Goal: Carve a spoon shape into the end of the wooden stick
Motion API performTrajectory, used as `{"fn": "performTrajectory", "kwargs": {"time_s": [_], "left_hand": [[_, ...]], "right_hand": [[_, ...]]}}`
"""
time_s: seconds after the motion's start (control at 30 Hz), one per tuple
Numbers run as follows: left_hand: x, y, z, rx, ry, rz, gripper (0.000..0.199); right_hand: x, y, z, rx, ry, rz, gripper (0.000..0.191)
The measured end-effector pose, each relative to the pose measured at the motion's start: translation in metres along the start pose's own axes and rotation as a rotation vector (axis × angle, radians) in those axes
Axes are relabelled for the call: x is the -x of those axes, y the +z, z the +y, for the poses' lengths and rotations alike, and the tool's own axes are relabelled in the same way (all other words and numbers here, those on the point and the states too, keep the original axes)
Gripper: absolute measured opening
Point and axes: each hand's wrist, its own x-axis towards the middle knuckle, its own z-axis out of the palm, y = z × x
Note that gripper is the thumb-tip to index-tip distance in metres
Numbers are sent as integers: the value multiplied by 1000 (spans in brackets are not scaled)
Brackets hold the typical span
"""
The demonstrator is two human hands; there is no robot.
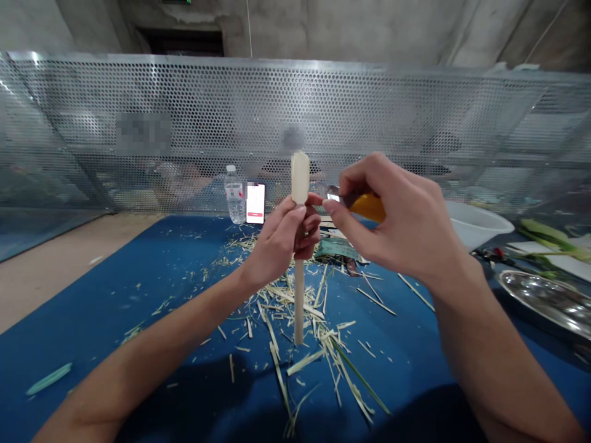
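Note:
My left hand is closed around a pale peeled stalk, which stands upright with its flat-cut top above my fingers and its lower end reaching down toward the mat. My right hand pinches an orange-handled utility knife between thumb and fingers. Its short metal blade points left, just right of the stalk, and my right thumb nearly touches my left fingers. I cannot see a blade-to-stalk contact. Pale fibrous shavings lie heaped on the blue mat beneath my hands.
A water bottle and a lit phone stand at the mat's far edge. To the right are a white bowl, a shiny metal tray and green stalks. A perforated metal screen runs behind.

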Motion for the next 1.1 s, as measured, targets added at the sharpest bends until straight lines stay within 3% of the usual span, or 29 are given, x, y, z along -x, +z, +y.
{"fn": "performTrajectory", "kwargs": {"time_s": [0.17, 0.33, 0.6, 0.9, 1.1], "left_hand": [[0, 0, -5, -42, 49, -76, 23], [1, 3, -4, -80, 102, -94, 21], [6, 1, 0, -64, -33, -74, 5], [10, 7, -5, -89, 35, -48, 15], [8, 8, -13, -85, 161, -38, 23]], "right_hand": [[1, -1, -2, -16, -15, -39, 11], [2, -1, -2, 81, -70, -71, 11], [4, -2, -3, 244, -164, -25, 11], [2, -4, -9, 292, -169, -28, 15], [2, -1, -11, 293, -169, 5, 18]]}}
